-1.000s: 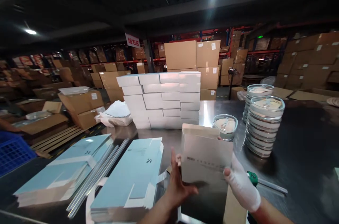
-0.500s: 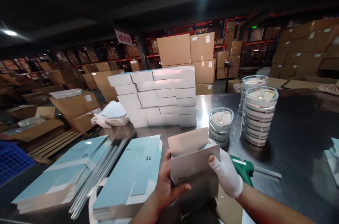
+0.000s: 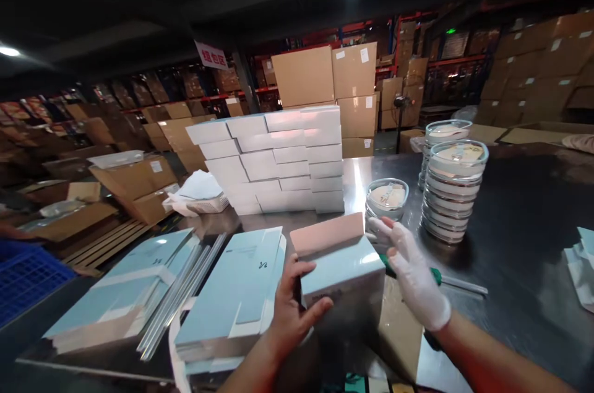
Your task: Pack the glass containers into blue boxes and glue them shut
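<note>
A small pale-blue carton is tilted in front of me, one pinkish end flap raised at its far side and a blue panel folded across the top. My left hand, bare, grips its left side with thumb and fingers. To the right of the carton, my right hand is in a white glove with some fingertips uncovered; its fingers are stretched and apart, holding nothing. Partly hidden behind that hand lies a green glue gun with a translucent rod sticking out. Brown cardboard lies below.
Flat blue carton sheets are stacked at left, with clear rods beside them. Behind stands a wall of white boxes. Stacks of lidded glass dishes stand on the dark metal table at right.
The carton's near flap has folded down, so its blue outside now covers the top. My right hand has let go of the carton and moved right, its fingers spreading. My left hand keeps its grip.
</note>
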`<state>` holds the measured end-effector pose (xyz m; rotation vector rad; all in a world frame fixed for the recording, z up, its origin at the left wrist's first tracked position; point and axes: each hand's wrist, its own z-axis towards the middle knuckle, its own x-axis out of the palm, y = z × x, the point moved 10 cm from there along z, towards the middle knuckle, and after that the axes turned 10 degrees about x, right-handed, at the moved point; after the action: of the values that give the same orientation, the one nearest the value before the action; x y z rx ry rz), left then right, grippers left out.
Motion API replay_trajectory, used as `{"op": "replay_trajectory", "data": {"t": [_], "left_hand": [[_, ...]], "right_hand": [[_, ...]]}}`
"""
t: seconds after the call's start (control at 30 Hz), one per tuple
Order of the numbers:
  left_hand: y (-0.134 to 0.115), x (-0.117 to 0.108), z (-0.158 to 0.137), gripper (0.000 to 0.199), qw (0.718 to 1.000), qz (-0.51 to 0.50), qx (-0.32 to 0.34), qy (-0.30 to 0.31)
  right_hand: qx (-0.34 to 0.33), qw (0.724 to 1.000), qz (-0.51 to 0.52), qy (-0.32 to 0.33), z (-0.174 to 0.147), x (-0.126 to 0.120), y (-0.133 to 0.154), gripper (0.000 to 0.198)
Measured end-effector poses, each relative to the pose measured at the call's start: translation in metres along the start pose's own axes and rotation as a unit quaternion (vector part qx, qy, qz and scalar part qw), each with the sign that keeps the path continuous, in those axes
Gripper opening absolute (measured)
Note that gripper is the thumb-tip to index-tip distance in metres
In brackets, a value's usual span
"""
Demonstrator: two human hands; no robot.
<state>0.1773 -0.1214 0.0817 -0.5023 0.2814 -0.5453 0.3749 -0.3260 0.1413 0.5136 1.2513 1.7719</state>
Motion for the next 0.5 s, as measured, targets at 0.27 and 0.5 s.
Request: {"op": "replay_trajectory", "data": {"t": [0.27,0.5], "left_hand": [[-0.004,-0.023,0.043,0.053,0.991,-0.077,-0.066,-0.086],[0.005,-0.011,0.042,0.063,0.974,-0.151,-0.15,-0.075]], "right_hand": [[0.3,0.774,-0.542,0.126,-0.025,-0.075,-0.153,0.052],[0.289,0.923,-0.252,-0.007,-0.045,-0.098,-0.169,0.065]]}}
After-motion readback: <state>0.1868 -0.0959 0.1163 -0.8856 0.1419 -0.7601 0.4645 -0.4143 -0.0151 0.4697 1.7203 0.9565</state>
